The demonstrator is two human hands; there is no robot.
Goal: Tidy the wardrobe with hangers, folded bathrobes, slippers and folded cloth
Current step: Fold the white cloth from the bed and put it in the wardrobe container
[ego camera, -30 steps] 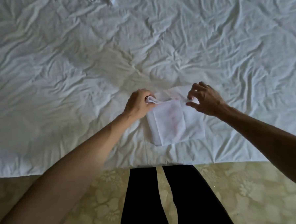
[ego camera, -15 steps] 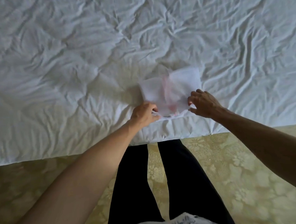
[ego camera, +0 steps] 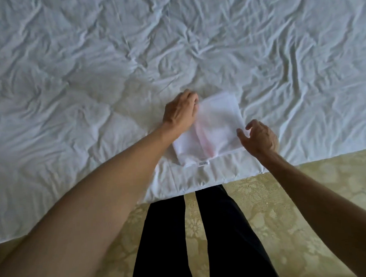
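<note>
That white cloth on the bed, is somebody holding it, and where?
The left hand lies on the folded white cloth at its far left edge; whether it grips cannot be told. The right hand touches the right edge with open fingers, not gripping.

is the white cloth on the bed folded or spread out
Folded: the white cloth lies as a small layered rectangle on the bed, a tag at its near edge.

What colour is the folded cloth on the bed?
White, with a faint pink streak down the middle of the cloth; the head view shows it.
</note>
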